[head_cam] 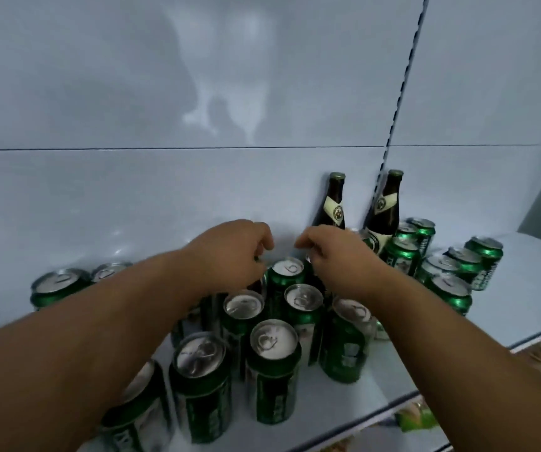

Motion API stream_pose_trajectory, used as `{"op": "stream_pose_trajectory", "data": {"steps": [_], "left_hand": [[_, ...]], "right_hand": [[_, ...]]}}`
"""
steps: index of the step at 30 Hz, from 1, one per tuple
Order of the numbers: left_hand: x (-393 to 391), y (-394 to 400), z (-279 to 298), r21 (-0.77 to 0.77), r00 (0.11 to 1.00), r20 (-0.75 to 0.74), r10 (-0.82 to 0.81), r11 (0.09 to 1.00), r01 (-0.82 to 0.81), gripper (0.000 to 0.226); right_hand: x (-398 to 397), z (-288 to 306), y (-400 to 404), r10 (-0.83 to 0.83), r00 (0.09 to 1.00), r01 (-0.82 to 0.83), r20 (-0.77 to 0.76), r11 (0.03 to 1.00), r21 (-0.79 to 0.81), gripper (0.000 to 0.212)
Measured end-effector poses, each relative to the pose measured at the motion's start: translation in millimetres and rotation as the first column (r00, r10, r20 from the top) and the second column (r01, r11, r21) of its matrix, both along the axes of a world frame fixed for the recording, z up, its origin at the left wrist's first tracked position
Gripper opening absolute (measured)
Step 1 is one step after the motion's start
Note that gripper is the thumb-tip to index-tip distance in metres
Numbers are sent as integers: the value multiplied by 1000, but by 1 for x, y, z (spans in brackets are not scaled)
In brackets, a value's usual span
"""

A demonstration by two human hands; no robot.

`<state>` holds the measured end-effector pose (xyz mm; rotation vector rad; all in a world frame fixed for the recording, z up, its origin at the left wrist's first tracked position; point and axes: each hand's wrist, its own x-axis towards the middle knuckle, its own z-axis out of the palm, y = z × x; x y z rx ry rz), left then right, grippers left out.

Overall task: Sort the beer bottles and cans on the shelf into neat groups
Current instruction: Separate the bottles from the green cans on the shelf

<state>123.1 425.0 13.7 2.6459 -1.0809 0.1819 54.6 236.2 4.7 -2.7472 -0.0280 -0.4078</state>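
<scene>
Now your left hand [230,252] and right hand [331,252] curl over green metal cans [274,370]; grip unclear. Two brown glass bottles [385,210] stand at the shelf's [376,396] back edge.

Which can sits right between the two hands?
The can at the back of the middle bunch. Its silver top shows in the gap between the left hand and the right hand; the other cans stand nearer or off to the sides.

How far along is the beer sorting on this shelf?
Early. Two bottles stand together at the back; that looks grouped. Both hands, left and right, reach among the middle cans; their grip is hidden. Left cans and right cans remain scattered.
</scene>
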Motion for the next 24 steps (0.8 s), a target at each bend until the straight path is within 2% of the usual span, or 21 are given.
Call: {"op": "stream_pose_trajectory", "data": {"steps": [6,9,14,20,24], "left_hand": [[24,-56,-4,211,998,-55,14,977,-2,56],[27,-68,-10,283,995,-102,16,959,14,51],[34,-57,-1,332,997,-57,58,942,-36,48],[37,-29,14,332,985,-118,129,939,-84,45],[35,-24,2,442,995,-51,82,896,-51,48]], "right_hand": [[33,-8,-36,110,991,-109,-72,994,24,35],[39,-13,-42,145,986,-144,-80,989,27,34],[47,-13,-47,171,981,-170,-89,985,13,32],[61,-6,-32,216,967,-223,-138,974,-39,35],[69,-12,-23,210,952,-232,-221,970,-77,35]]}}
